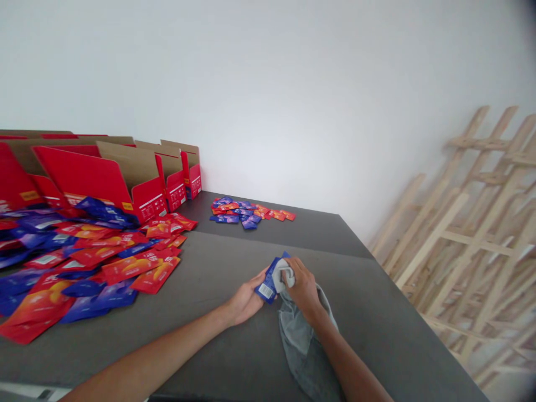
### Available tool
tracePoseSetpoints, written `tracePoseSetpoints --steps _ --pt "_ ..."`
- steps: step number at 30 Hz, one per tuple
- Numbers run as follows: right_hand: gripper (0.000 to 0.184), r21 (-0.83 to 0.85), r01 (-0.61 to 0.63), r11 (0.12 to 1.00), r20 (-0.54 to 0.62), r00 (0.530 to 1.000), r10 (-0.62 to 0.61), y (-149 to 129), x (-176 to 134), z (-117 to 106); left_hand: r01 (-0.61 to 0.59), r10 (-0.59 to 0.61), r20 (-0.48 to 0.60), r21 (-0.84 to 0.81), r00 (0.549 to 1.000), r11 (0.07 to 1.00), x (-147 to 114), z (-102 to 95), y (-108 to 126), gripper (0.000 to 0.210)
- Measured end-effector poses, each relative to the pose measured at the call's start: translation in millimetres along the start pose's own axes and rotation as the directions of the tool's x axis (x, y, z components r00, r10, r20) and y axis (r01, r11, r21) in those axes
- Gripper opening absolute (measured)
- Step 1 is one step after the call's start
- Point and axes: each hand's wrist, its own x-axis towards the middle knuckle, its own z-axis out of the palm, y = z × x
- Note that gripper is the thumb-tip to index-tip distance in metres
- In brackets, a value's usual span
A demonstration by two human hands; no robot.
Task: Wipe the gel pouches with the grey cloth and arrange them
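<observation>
My left hand is closed on a small blue packet, whose white barcode label faces up. Bunched in the fingers of my right hand is a grey cloth, its pale folded part pressed against the packet's face. The rest of the cloth hangs down under my right forearm onto the dark table. Part of the packet is hidden behind the cloth and my right fingers.
A large heap of red and blue packets covers the table's left side. Behind it stand open red cardboard boxes. A smaller packet pile lies near the wall. Wooden frames lean at the right, past the grey table's edge.
</observation>
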Motion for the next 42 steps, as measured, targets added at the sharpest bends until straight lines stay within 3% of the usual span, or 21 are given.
tracePoseSetpoints --steps 3,6,8,10,13,16,20,24,26,28,31,34,38,42 --pt "0.02 0.04 0.081 0.996 0.106 0.991 -0.085 -4.5 -0.6 0.1 -0.019 0.019 -0.034 -0.013 0.999 1.0 -0.3 -0.6 1.7 0.043" --pt "0.027 0.1 0.225 0.969 0.291 0.925 -0.244 -13.2 -1.7 2.8 -0.011 0.009 -0.074 -0.033 0.997 0.999 1.6 -3.7 4.4 0.042" --pt "0.029 0.102 0.263 0.959 0.342 0.896 -0.282 -16.0 -1.5 3.8 -0.004 0.0 -0.086 -0.046 0.996 0.999 3.3 -5.3 5.2 0.042" --pt "0.027 0.056 0.223 0.973 0.297 0.927 -0.23 -14.0 -0.2 3.0 -0.022 0.016 -0.091 -0.061 0.996 0.998 4.7 -5.6 4.8 0.04" --pt "0.023 -0.016 0.081 0.997 0.115 0.99 -0.079 -4.1 2.4 -1.6 0.005 -0.008 -0.067 -0.054 0.998 0.999 4.4 -3.7 3.9 0.038" --pt "0.021 -0.027 0.019 0.999 0.007 1.0 -0.019 4.8 4.0 -7.0 0.058 -0.059 -0.019 -0.024 0.998 0.998 2.1 -0.7 4.3 0.039" --pt "0.021 0.009 0.125 0.992 0.113 0.986 -0.125 2.3 3.3 -8.1 0.024 -0.024 -0.003 -0.046 1.0 0.999 1.6 -0.9 5.8 0.038" --pt "0.03 0.072 0.3 0.951 0.353 0.884 -0.305 -10.2 1.8 -5.1 -0.002 0.001 -0.024 -0.066 1.0 0.998 4.7 -5.7 7.3 0.04" --pt "0.033 0.09 0.319 0.943 0.401 0.855 -0.328 -12.9 1.6 -4.6 0.003 -0.004 -0.026 -0.054 1.0 0.999 5.7 -7.0 7.8 0.043" --pt "0.03 0.073 0.275 0.959 0.372 0.884 -0.282 -11.1 1.8 -4.7 -0.008 0.007 -0.022 -0.051 1.0 0.999 6.1 -6.9 7.6 0.045" --pt "0.024 0.001 0.136 0.991 0.21 0.968 -0.134 -2.7 2.1 -4.6 -0.005 0.004 -0.019 -0.049 1.0 0.999 5.7 -5.0 6.7 0.046" --pt "0.021 -0.053 0.028 0.998 0.075 0.997 -0.024 4.1 1.6 -3.6 0.048 -0.048 -0.012 -0.016 0.999 0.999 5.1 -3.7 6.1 0.048" --pt "0.021 -0.044 0.117 0.992 0.146 0.983 -0.11 -0.4 0.4 -2.6 0.021 -0.021 -0.001 -0.026 1.0 0.999 5.9 -5.7 6.7 0.046" --pt "0.024 0.049 0.291 0.955 0.345 0.893 -0.29 -13.1 -0.2 -3.0 0.005 -0.005 0.0 -0.036 1.0 0.999 6.9 -9.1 7.2 0.048"
